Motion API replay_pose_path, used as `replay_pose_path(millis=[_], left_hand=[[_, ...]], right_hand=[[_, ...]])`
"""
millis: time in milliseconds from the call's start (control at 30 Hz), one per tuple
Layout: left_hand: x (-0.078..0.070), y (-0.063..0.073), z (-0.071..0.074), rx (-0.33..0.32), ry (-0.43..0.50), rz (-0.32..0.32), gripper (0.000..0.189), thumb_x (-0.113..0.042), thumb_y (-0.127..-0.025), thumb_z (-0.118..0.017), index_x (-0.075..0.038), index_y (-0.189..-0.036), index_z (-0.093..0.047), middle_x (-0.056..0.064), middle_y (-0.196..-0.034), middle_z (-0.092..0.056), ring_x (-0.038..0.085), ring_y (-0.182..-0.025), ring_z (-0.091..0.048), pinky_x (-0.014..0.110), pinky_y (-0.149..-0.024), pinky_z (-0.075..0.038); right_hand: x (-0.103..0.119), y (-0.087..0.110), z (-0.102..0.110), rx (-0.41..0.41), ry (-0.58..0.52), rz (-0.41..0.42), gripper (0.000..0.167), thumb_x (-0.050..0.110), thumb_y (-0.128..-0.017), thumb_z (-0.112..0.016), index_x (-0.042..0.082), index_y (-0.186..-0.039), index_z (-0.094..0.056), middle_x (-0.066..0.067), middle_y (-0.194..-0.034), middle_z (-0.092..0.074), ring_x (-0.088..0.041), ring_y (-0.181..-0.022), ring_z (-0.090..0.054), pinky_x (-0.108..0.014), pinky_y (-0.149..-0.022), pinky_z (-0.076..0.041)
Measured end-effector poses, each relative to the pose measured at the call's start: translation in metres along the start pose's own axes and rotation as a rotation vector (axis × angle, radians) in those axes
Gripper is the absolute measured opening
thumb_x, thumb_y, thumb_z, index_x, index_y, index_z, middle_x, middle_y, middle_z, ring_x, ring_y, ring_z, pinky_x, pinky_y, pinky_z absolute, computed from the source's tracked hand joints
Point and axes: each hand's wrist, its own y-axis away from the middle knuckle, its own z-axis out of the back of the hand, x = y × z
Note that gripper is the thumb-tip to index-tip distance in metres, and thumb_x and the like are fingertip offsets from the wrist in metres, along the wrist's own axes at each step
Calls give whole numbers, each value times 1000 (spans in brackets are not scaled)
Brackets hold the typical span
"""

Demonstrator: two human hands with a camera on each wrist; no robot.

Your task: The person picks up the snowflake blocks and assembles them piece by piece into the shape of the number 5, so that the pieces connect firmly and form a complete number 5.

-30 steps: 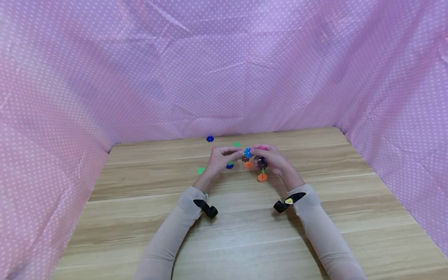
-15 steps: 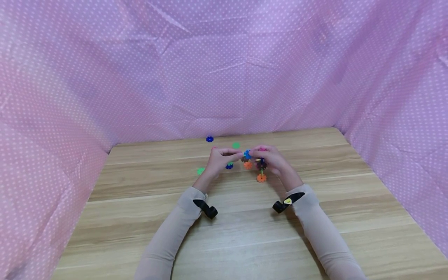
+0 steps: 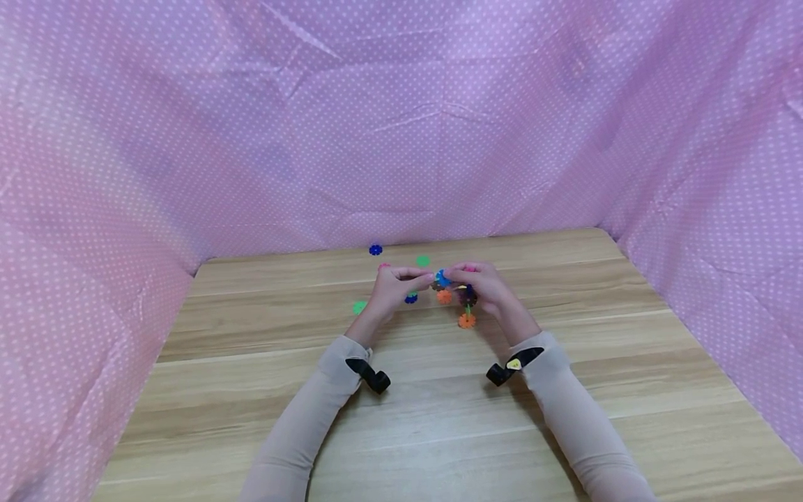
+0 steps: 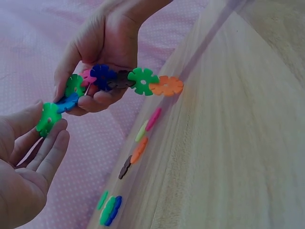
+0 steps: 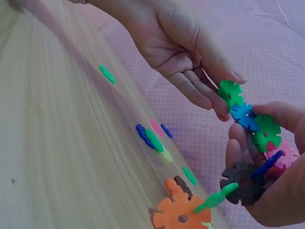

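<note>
My left hand (image 3: 390, 287) pinches a green notched snowflake disc (image 4: 48, 120) between thumb and fingers. That disc meets a light blue disc (image 4: 67, 102), the near end of a chain in my right hand (image 3: 489, 284). The right thumb and fingers hold the chain around the light blue disc and another green disc (image 5: 267, 132). Further along come a pink disc (image 5: 282, 155), a dark blue disc (image 4: 103, 76), a dark brown disc (image 5: 243, 183), a green disc (image 4: 143, 81) and, at the hanging end, an orange disc (image 4: 167, 86). Both hands are raised above the table.
Loose discs lie on the wooden table (image 3: 401, 432) below and behind the hands: a dark blue disc (image 3: 376, 249), green discs (image 3: 360, 307), an orange disc (image 3: 444, 297) and several more. Pink dotted cloth (image 3: 401, 139) hangs around the table's back and sides.
My right hand has shifted slightly left and down, bringing the chain and its light blue disc closer to my left fingers. The left hand stays nearly still.
</note>
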Motion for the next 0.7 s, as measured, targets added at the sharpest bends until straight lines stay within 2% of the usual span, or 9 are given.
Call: replay_pose_path(millis=[200, 367, 500, 567, 700], left_hand=[[-1, 0, -2, -16, 51, -4, 23, -18, -91, -79, 0, -105, -78, 11, -101, -79, 16, -92, -77, 31, -89, -61], [-3, 2, -4, -40, 94, -4, 23, -16, -92, -77, 2, -106, -77, 13, -103, -79, 16, -92, -77, 32, -90, -61], [-3, 3, -6, -56, 104, -13, 23, -15, -92, -76, 2, -107, -77, 14, -104, -78, 13, -89, -77, 40, -94, -60], [-3, 3, -7, -59, 113, -20, 23, -15, -92, -76, 3, -107, -77, 14, -104, -78, 16, -91, -77, 43, -95, -59], [-1, 3, -8, -63, 149, -23, 24, -13, -92, -76, 4, -109, -76, 14, -103, -78, 33, -102, -75, 43, -95, -59]], right_hand=[[1, 1, -2, -6, -11, -3, 18, 18, -99, -67, 22, -83, -75, 7, -73, -74, -8, -65, -65, -24, -57, -49], [2, 1, -4, -21, -28, -19, 13, 21, -98, -69, 23, -86, -75, 8, -79, -76, -9, -74, -70, -23, -61, -51], [2, 1, -5, -28, -69, -28, 15, 20, -98, -69, 22, -86, -76, 7, -81, -77, -10, -76, -71, -23, -62, -53], [1, 1, -5, -27, -84, -28, 16, 19, -99, -69, 22, -85, -76, 7, -81, -77, -10, -75, -71, -23, -61, -53], [0, 0, -4, -31, -98, -27, 16, 18, -98, -69, 22, -84, -77, 6, -80, -76, -9, -74, -71, -22, -62, -54]])
